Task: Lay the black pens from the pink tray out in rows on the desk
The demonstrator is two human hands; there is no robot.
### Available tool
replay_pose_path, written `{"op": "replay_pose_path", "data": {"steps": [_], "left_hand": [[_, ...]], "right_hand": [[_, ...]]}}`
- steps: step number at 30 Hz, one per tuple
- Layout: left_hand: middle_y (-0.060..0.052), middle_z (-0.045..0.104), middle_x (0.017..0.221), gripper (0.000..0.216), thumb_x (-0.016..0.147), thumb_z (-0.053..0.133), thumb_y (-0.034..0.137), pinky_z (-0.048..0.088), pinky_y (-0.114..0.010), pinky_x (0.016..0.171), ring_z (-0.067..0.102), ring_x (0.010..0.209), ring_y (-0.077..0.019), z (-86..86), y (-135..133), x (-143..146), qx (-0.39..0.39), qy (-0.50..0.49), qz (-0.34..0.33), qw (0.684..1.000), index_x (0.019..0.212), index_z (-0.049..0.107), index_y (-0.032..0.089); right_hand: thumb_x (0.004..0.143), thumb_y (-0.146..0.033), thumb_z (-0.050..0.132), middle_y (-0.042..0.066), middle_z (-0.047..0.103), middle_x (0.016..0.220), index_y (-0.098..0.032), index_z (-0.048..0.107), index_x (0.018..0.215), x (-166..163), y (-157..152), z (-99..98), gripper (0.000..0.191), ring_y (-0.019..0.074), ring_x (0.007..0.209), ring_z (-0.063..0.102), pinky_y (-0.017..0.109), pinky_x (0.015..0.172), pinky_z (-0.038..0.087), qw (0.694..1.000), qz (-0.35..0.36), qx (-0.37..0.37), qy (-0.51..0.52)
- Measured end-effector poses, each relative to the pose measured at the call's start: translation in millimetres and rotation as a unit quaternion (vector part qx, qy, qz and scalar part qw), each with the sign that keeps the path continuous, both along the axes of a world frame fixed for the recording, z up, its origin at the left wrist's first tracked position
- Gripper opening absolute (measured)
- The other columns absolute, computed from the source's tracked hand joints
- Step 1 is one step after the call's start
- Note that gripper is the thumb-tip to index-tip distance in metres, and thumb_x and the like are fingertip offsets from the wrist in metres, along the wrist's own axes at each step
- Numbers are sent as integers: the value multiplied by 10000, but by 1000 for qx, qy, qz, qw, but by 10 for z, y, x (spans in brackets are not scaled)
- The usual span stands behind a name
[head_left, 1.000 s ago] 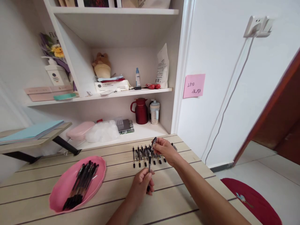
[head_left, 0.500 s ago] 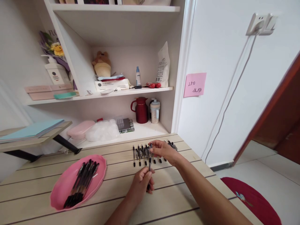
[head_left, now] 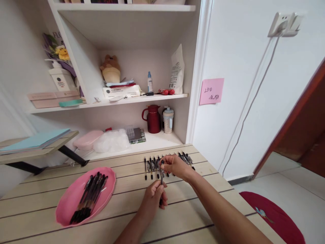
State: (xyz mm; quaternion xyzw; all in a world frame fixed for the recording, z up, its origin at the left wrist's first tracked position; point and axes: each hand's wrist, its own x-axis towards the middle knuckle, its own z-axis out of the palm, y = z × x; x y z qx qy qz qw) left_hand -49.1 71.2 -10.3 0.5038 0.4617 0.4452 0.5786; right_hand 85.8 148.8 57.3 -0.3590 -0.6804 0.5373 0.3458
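My left hand (head_left: pixel 153 197) is closed around a black pen (head_left: pixel 161 179) that stands nearly upright over the wooden table (head_left: pixel 40 217). My right hand (head_left: pixel 174 165) pinches a pen cap (head_left: pixel 162 163) right at the pen's upper tip. Just behind the hands, a row of several capped black pens (head_left: pixel 152 165) lies side by side on the table. A pink oval tray (head_left: pixel 66 203) at the left holds several more black pens (head_left: pixel 89 199).
White shelves (head_left: pixel 142 98) rise behind the table with a red jug (head_left: pixel 153 119), a cup, a plush toy and boxes. A small side table (head_left: pixel 33 149) with blue folders stands at the left. A pink note (head_left: pixel 211 91) is stuck on the wall.
My right hand has come down and towards me with the cap, from above the row of pens to the tip of the pen in my left hand.
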Motion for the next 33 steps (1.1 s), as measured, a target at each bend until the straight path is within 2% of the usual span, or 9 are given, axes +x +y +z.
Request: {"op": "replay_pose_path", "data": {"steps": [17,22,24,27,30,33], "left_hand": [[48,488,501,301,718,491,426,300,-176,367,457,384,-78,-8,-8,17,2,-3,11,1000,849,503,155],[25,505,559,323,716,503,422,350,-186,412,489,466,-93,57,-22,18,5,-14,26,1000,878,529,144],[19,505,566,335,707,519,413,368,-196,447,493,502,-102,114,-9,-7,24,-13,51,998,887,558,133],[17,516,552,326,690,549,374,365,-202,506,478,522,-101,264,28,-103,71,25,96,993,878,606,114],[10,552,580,288,683,550,352,363,-205,544,493,568,-116,504,55,-293,109,93,145,979,828,637,118],[-2,602,631,263,688,520,347,380,-222,608,540,663,-157,776,33,-614,133,196,194,952,772,644,131]], "right_hand": [[654,-221,565,-50,535,452,-176,582,707,16,20,-34,71,74,401,444,174,381,314,998,-22,12,-54],[638,-305,620,-40,552,532,-167,576,838,73,3,47,247,88,476,511,181,425,356,1000,-21,-11,-20],[650,-347,610,-28,565,579,-167,569,893,116,10,77,304,94,501,523,189,438,365,999,-44,-8,-6],[678,-383,573,-7,573,603,-157,590,815,178,47,88,265,94,502,512,195,438,358,998,-65,3,-13],[675,-403,570,11,595,648,-157,590,766,212,87,72,263,99,516,514,197,440,357,997,-67,-2,-33],[677,-413,564,9,597,646,-163,590,764,237,95,83,266,100,520,510,197,443,351,997,-70,-3,-44]]}}
